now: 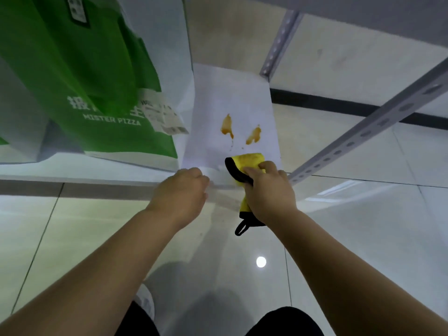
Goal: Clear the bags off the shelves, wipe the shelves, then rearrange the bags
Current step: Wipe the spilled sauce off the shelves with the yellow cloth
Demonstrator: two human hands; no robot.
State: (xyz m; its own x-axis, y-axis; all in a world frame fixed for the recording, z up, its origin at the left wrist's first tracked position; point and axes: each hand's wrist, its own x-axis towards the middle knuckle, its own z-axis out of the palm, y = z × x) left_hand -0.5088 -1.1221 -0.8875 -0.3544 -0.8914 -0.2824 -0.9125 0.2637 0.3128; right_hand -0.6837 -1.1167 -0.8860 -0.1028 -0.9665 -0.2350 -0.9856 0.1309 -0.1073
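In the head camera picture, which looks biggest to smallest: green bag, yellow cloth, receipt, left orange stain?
1. green bag
2. receipt and yellow cloth: about alike; the right hand hides part of the cloth, so unranked
3. left orange stain

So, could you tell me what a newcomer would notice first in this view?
Probably the two orange-brown stains on the white shelf, mid-frame. Just in front of them, the right hand grips a yellow cloth with black trim at the shelf's front edge. A big green bag marked MISTER PIZZA fills the shelf's left side.
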